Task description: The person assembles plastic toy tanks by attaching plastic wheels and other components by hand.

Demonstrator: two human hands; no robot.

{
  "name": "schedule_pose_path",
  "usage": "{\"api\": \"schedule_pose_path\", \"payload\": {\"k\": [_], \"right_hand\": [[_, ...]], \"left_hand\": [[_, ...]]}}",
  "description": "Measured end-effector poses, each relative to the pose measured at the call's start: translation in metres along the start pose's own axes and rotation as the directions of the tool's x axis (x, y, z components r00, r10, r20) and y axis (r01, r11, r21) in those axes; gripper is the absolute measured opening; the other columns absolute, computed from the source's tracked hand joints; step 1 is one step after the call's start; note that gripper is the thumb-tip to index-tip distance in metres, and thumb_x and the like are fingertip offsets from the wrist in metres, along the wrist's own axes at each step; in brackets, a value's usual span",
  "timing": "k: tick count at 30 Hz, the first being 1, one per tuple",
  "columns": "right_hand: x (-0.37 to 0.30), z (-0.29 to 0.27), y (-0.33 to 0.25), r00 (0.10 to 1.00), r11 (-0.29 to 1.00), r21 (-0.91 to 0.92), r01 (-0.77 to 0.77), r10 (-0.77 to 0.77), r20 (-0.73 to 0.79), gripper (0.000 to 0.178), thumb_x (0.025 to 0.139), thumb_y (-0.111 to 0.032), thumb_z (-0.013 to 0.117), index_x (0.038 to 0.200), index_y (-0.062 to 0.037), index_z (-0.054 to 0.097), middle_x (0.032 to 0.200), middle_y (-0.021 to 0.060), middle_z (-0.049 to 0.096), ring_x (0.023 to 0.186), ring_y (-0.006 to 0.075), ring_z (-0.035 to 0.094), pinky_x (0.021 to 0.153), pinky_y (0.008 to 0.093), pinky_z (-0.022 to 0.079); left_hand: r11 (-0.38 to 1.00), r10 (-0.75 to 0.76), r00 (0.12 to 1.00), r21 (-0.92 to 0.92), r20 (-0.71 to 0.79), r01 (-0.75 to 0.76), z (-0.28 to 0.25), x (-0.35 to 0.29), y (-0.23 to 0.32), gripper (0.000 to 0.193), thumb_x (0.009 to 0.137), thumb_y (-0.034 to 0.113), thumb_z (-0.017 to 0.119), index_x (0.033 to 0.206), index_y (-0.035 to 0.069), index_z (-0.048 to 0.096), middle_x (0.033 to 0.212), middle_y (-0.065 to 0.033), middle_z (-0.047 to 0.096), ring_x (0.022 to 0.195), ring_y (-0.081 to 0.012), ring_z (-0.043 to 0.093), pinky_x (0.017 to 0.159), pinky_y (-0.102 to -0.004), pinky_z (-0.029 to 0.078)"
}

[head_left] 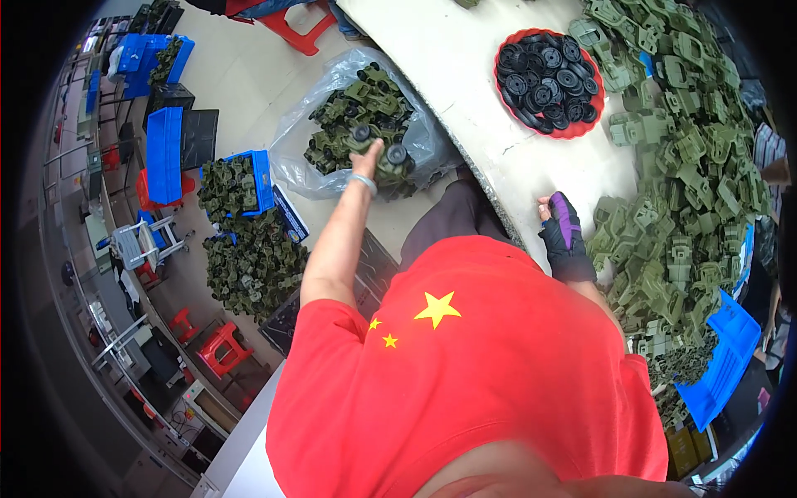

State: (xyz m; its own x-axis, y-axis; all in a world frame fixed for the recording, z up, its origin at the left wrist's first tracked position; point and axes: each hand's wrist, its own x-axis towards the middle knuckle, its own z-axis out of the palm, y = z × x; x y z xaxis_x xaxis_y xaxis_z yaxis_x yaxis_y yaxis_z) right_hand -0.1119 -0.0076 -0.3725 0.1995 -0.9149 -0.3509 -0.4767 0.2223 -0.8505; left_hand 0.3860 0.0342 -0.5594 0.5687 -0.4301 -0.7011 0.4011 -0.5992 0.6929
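My left hand (368, 158) reaches out over a clear plastic bag (290, 143) beside the table. Its fingers are closed on a dark green toy vehicle (387, 139) with black wheels. Beneath it, several similar green vehicles (365, 98) with black wheels are heaped in the bag. At the table's near edge rests my right hand (560, 228), in a black and purple glove with bare fingertips. Its fingers are curled in, and nothing shows in them. Farther along the table, a red scalloped tray (504, 98) holds many black toy wheels (550, 83).
Loose green plastic vehicle bodies (672, 183) form a long pile on the right of the white table (473, 91). A blue bin (719, 358) stands at the lower right. To the left are a blue crate (262, 183), more heaped green vehicles (253, 264) and red stools (224, 349).
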Motion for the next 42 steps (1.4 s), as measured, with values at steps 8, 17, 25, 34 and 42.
{"api": "schedule_pose_path", "payload": {"k": [8,17,25,34,42], "right_hand": [[-0.024,-0.014,-0.001,0.991,0.99,0.036,-0.135,0.135,0.021,0.017,0.097,-0.014,0.063,0.109,-0.0031,0.068,0.088,0.0049,0.062,0.084,0.0157,0.059,0.079,0.0324,0.05],[-0.036,-0.029,-0.015,0.961,0.95,-0.183,0.254,-0.269,-0.066,0.025,0.098,-0.024,0.064,0.114,-0.004,0.065,0.1,0.0161,0.067,0.092,0.0324,0.066,0.082,0.0439,0.053],[-0.028,-0.124,-0.058,0.937,0.516,-0.848,0.118,-0.341,-0.077,0.041,0.08,-0.02,0.073,0.118,-0.0073,0.068,0.118,0.0167,0.069,0.112,0.0393,0.064,0.095,0.0529,0.05],[0.017,-0.198,-0.019,0.988,0.456,-0.885,-0.095,-0.069,-0.142,0.053,0.08,-0.02,0.074,0.132,-0.0113,0.064,0.135,0.0219,0.065,0.125,0.0413,0.061,0.105,0.0494,0.051],[0.0,-0.236,-0.076,0.867,0.522,-0.853,-0.01,-0.42,-0.268,0.059,0.082,-0.015,0.078,0.139,-0.0114,0.061,0.136,0.0209,0.063,0.127,0.0405,0.059,0.109,0.0482,0.048]], "left_hand": [[0.779,0.346,0.916,0.606,-0.205,-0.158,0.013,0.072,0.063,0.098,0.077,0.04,0.09,0.15,0.003,0.035,0.132,-0.0236,0.062,0.118,-0.0371,0.062,0.101,-0.0486,0.051],[0.669,0.028,0.953,0.703,0.3,-0.241,-0.02,0.051,-0.095,0.044,0.087,0.019,0.083,0.117,-0.002,0.059,0.109,-0.0126,0.072,0.098,-0.0219,0.067,0.088,-0.0392,0.055],[0.704,-0.237,0.885,0.699,0.4,-0.127,0.008,-0.019,-0.135,0.046,0.092,0.02,0.078,0.129,-0.002,0.061,0.115,-0.0118,0.073,0.089,-0.0201,0.068,0.079,-0.0338,0.055],[0.685,-0.059,0.829,0.626,0.557,-0.372,0.043,-0.036,-0.074,0.048,0.095,0.018,0.075,0.134,-0.005,0.06,0.122,-0.0152,0.073,0.102,-0.017,0.069,0.087,-0.0311,0.056],[0.673,-0.117,0.54,0.467,0.833,-0.574,0.153,-0.182,0.02,0.039,0.096,0.017,0.075,0.131,0.003,0.063,0.104,-0.0087,0.076,0.101,-0.0159,0.071,0.09,-0.031,0.056]]}}
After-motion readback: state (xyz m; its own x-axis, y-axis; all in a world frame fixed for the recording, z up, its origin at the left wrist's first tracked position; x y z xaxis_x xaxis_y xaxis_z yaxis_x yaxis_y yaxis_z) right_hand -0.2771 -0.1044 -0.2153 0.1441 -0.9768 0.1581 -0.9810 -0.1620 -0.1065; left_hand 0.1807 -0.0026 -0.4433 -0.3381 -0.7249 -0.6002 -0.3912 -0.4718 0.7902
